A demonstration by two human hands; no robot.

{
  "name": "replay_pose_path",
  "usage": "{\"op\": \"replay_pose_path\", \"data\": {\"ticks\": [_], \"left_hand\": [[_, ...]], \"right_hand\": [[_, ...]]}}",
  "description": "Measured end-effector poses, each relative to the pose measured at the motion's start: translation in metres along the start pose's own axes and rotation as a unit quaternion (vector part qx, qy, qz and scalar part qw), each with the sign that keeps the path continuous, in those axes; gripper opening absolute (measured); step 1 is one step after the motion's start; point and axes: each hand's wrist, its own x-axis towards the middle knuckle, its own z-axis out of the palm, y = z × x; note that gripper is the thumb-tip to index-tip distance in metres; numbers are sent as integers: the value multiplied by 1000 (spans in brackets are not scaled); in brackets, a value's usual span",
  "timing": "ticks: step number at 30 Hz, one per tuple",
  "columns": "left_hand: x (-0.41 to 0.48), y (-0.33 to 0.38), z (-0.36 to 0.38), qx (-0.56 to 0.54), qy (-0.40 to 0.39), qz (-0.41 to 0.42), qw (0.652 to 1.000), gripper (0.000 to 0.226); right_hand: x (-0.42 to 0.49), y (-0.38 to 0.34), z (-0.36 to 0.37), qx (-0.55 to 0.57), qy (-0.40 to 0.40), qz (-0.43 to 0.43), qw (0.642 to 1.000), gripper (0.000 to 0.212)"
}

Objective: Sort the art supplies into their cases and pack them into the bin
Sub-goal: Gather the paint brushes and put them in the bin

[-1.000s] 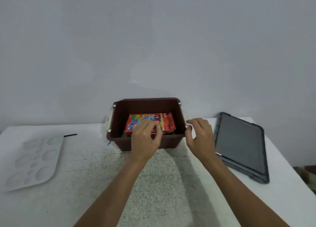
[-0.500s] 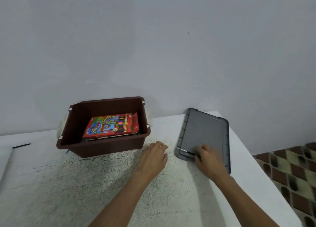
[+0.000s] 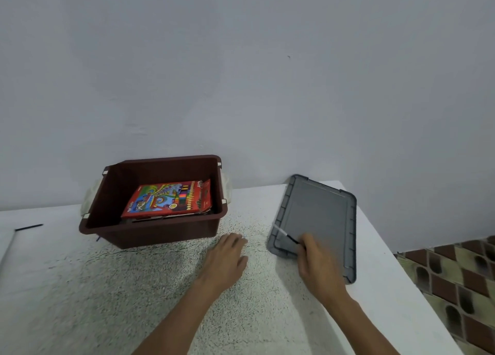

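Nearly there, it seems: pencil box [image 3: 168, 202] is packed in the bin [image 3: 150, 237], lid [image 3: 321, 210] off and thin stick [image 3: 285, 234] loose right of it, touched by the right hand [image 3: 318, 261], grip unclear; left hand [image 3: 226, 258] is laid flat.

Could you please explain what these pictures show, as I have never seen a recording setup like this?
There is no machine here: a person wears one wide-angle camera on the head, looking forward and down, so both arms enter from below. On the white table stands a brown bin with a colourful red box inside; a grey lid lies to its right. The left hand rests open on the table. The right hand lies on the lid, fingers at a thin stick; blur hides whether it is pinched.
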Motion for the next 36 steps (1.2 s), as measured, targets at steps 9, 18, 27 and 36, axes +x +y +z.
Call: {"op": "replay_pose_path", "data": {"ticks": [9, 18, 27, 36], "left_hand": [[-38, -55, -8, -253, 115, -74, 958, 26], [-101, -156, -61, -130, 261, -335, 896, 12], [-115, -220, -87, -43, 271, -329, 903, 12], [-93, -257, -105, 92, 123, -302, 941, 25]], "right_hand": [[-21, -81, -6, 235, -17, 43, 971, 17], [-26, -162, 9, 355, -53, 94, 929, 17], [-49, -241, 41, 439, -68, 148, 884, 15], [-82, -300, 67, 501, -76, 191, 841, 16]]}}
